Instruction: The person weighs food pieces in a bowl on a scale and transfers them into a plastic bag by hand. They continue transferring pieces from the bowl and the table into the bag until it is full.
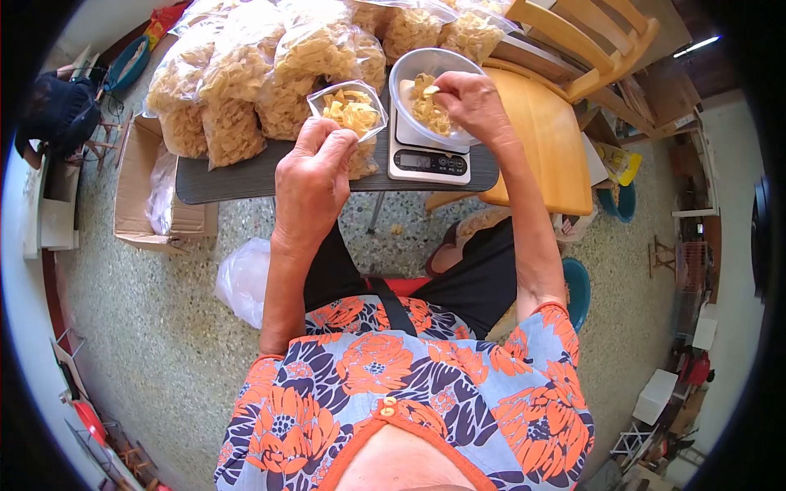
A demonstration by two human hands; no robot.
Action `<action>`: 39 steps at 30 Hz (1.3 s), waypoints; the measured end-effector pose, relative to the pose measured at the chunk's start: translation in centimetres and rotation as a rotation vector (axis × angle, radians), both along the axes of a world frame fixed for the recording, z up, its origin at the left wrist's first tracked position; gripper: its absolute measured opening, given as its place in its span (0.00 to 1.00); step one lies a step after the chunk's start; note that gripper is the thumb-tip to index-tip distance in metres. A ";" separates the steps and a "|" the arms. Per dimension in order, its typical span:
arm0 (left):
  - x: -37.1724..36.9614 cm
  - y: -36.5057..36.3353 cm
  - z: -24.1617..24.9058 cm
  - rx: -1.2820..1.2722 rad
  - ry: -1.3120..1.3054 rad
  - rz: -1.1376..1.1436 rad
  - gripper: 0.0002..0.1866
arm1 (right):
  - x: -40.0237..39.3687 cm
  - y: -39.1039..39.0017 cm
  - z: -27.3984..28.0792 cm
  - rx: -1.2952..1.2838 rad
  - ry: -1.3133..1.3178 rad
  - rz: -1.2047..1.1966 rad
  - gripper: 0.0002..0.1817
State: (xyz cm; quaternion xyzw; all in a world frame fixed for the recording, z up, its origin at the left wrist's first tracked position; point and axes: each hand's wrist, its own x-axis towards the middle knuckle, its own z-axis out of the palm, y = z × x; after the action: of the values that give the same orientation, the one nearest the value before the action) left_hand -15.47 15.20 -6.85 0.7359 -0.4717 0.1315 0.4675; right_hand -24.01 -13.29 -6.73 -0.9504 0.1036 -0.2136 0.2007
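My left hand (313, 176) pinches the rim of a clear plastic bag (379, 123), which stands open at the top with pale yellow dried slices (350, 110) inside. At the right, my right hand (476, 108) is over a clear plastic bowl (446, 59), its fingers closed on a yellow dried slice (435, 92). More dried slices (426, 114) lie in the bowl. The bowl sits on a white digital scale (430, 166), whose display digits are too small to read for certain.
Filled bags (237, 74) are stacked along the dark table (237, 184). A wooden chair (540, 123) stands against the table's right side. A cardboard box (135, 192) and a white plastic bag (244, 278) are on the floor at left. Another person (61, 110) is at far left.
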 end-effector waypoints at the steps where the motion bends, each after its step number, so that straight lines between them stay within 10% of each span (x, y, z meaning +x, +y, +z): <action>1: 0.0 -0.1 0.0 -0.002 -0.006 0.001 0.07 | -0.2 -0.2 0.3 -0.002 -0.002 -0.001 0.06; 8: 0.6 -0.3 0.4 0.003 -0.086 -0.015 0.07 | -2.2 -1.3 1.4 1.266 -0.327 -0.095 0.12; 12: 0.7 -0.5 0.1 -0.043 -0.046 -0.041 0.07 | -1.8 3.2 3.8 1.207 -0.316 -0.056 0.10; 24: 0.8 0.5 -0.1 -0.051 -0.120 -0.089 0.06 | 3.2 12.1 3.3 -0.276 -0.267 0.227 0.03; 35: 0.5 0.1 -1.1 -0.105 -0.073 -0.106 0.08 | 3.6 10.3 2.1 -0.470 -0.098 0.382 0.05; 39: 0.5 0.3 -1.1 -0.138 -0.034 -0.076 0.09 | 2.6 7.9 3.4 0.185 -0.342 0.408 0.16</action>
State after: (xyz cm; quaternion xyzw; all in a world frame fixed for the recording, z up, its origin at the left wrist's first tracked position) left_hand -14.97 15.49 -7.92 0.6813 -0.4971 0.1583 0.5135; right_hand -21.43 -5.43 -3.35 -0.8795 -0.1061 -0.3156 0.3399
